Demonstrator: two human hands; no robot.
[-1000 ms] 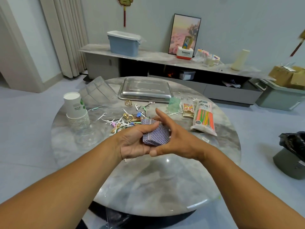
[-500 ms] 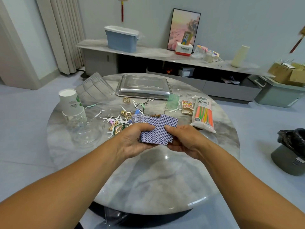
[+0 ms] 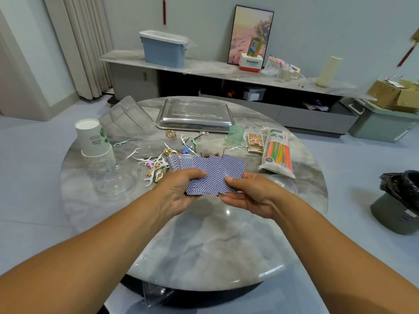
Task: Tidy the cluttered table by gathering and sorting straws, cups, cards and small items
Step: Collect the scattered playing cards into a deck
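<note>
The grip of the left hand (image 3: 179, 191) is closed around a fanned bunch of playing cards (image 3: 210, 173), the thumb laid across their blue patterned backs. The grip of the right hand (image 3: 247, 196) is pinched on the fan's right edge, fingertips on top. The cards are held just above the round marble worktop (image 3: 204, 245), overlapped and spread unevenly to the left. Behind them, floss picks and clips (image 3: 158, 164) are scattered. A stack of paper cups (image 3: 95, 143) is seen at the left, a packet of straws (image 3: 277, 152) at the right, and a steel tray (image 3: 197, 115) at the far side.
</note>
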